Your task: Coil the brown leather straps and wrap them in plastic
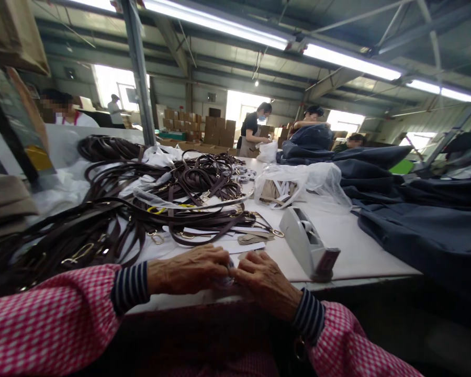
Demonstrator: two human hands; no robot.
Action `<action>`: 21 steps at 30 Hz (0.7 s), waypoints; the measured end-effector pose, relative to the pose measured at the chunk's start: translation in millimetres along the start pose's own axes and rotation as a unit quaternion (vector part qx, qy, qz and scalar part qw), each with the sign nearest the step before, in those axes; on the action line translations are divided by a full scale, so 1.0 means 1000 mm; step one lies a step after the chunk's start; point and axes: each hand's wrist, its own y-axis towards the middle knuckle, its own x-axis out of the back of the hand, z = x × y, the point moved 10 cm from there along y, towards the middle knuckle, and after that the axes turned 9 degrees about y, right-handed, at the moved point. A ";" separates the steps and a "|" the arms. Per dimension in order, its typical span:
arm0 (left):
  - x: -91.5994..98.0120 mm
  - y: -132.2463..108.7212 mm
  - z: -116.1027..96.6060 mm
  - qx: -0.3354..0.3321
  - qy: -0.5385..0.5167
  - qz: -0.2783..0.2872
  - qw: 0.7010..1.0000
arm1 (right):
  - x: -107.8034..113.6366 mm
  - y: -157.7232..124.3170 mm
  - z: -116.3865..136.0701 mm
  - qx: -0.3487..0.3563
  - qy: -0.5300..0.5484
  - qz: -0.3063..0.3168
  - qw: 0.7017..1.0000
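Note:
At the table's front edge my left hand (194,268) and my right hand (269,283) meet, fingertips pinched together. Between them shows a small greyish, partly shiny thing (228,281), mostly hidden by the fingers, and I cannot make out its kind. Just beyond my hands lies a little stack of tan fabric strips (255,239) on white sheets. To the right of my right hand stands a grey tape dispenser (308,246). Dark brown straps (204,228) with gold metal clasps (157,237) lie beyond and left of my left hand.
A clear plastic bag (280,188) with tan and white pieces sits further back on the white table (361,256). Dark blue fabric (424,225) covers the right side. A metal post (139,78) rises at the back left. Several people work beyond, near stacked cardboard boxes (217,131).

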 end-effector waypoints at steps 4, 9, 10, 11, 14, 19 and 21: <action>-0.004 -0.009 0.002 0.038 0.042 -0.009 0.998 | 0.003 0.000 0.004 -0.013 -0.002 -0.019 1.000; -0.011 -0.017 -0.001 0.089 -0.085 -0.053 0.991 | -0.006 0.000 0.013 -0.014 0.011 0.011 1.000; -0.011 -0.018 0.001 0.100 -0.110 -0.069 0.987 | -0.007 0.000 0.013 -0.014 0.015 0.012 1.000; -0.013 -0.019 0.003 0.107 -0.133 -0.081 0.982 | -0.008 0.000 0.012 -0.014 0.020 0.013 1.000; -0.020 -0.022 0.012 0.109 -0.181 -0.077 0.974 | -0.006 0.000 0.005 -0.012 0.040 0.028 0.999; -0.024 -0.026 0.025 0.093 -0.215 -0.031 0.972 | 0.002 0.011 -0.009 -0.002 0.071 0.078 0.994; -0.022 -0.028 0.027 0.085 -0.233 -0.018 0.969 | 0.004 0.019 -0.012 0.000 0.085 0.084 0.993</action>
